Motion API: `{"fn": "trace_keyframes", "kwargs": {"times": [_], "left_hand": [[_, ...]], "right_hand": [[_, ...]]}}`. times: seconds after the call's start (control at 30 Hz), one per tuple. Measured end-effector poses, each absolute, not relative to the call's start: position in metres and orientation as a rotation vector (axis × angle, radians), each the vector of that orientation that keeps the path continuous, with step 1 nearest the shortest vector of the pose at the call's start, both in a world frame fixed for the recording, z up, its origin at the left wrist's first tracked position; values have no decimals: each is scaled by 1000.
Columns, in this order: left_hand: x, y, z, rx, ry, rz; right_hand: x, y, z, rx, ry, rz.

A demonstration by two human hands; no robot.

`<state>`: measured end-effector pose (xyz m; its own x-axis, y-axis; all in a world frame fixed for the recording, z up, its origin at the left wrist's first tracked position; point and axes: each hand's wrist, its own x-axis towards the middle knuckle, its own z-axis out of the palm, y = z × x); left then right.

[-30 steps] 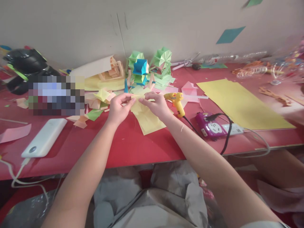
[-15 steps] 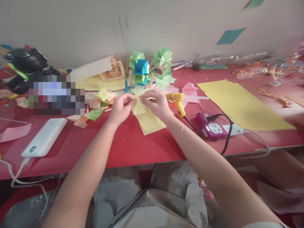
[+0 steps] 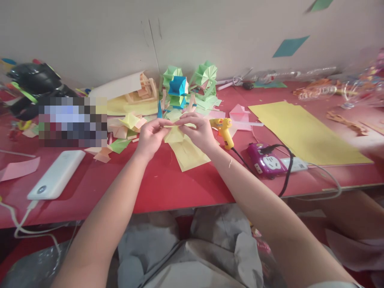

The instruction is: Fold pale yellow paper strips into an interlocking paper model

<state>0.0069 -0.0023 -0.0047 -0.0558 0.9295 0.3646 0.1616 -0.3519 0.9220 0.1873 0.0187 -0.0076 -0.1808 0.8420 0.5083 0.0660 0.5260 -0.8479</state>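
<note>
Between my two hands is a small pale yellow paper (image 3: 175,135), pinched along its upper edge. My left hand (image 3: 152,136) grips its left side, fingers extended over the thumb. On the right side, my right hand (image 3: 196,130) holds it with bent fingers and thumb. Beneath them, more pale yellow paper (image 3: 189,154) lies on the red table (image 3: 180,190). A yellow glue gun (image 3: 225,131) rests just right of my right hand. Folded green paper shapes (image 3: 207,76) and a blue one (image 3: 178,86) stand behind my hands.
A white power bank (image 3: 57,175) lies at the left, near paper scraps (image 3: 120,145). To the right are a purple power socket (image 3: 265,160) with cables and a large yellow sheet (image 3: 306,134). Another person's arm (image 3: 351,214) shows at the lower right.
The fingers of my left hand have straightened along the paper's upper edge and shifted slightly. My right hand stays almost in place, still pinching the paper.
</note>
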Motion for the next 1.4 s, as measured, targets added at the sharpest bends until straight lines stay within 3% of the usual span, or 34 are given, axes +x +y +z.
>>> {"fn": "trace_keyframes", "kwargs": {"times": [0.27, 1.4], "left_hand": [[5, -4, 1, 1389, 1065, 1414], [4, -3, 1, 1776, 1282, 1394]], "right_hand": [[186, 17, -9, -745, -1616, 889], [186, 23, -13, -864, -1706, 847]]}}
